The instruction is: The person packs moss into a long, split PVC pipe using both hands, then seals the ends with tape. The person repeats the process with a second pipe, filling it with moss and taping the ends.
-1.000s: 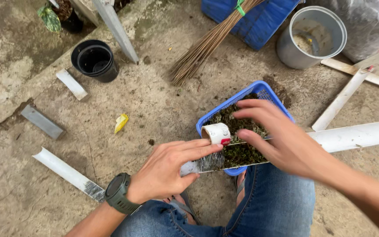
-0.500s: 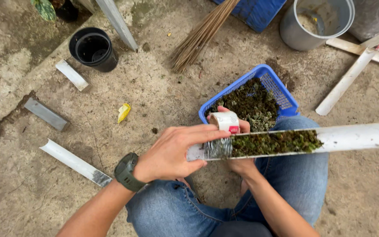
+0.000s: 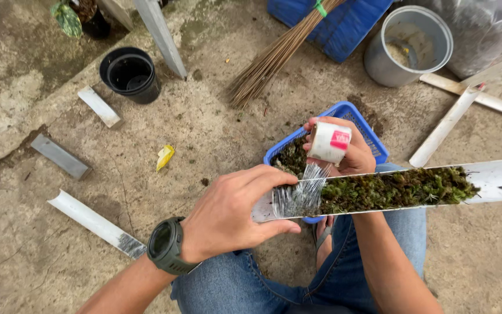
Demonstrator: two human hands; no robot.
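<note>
Left hand (image 3: pixel 228 218) clamps stiff, light moss-filled half-pipe (image 3: pixel 495 181) at its end; right hand (image 3: pixel 344 152) grips string roll (image 3: pixel 329 141) above.

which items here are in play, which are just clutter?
In use: left hand gripping the moss-filled pipe half; right hand holding the roll of clear wrap; blue basket of moss.

Lying about: black pot, broom, grey bucket, yellow scrap, loose pipe offcuts.

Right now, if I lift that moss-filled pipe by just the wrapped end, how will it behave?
The white half-pipe looks rigid, so it likely won't sag. Its long far end may feel tip-heavy. The moss lies loose in the open channel beyond the clear wrap, so tilting could spill it.
</note>
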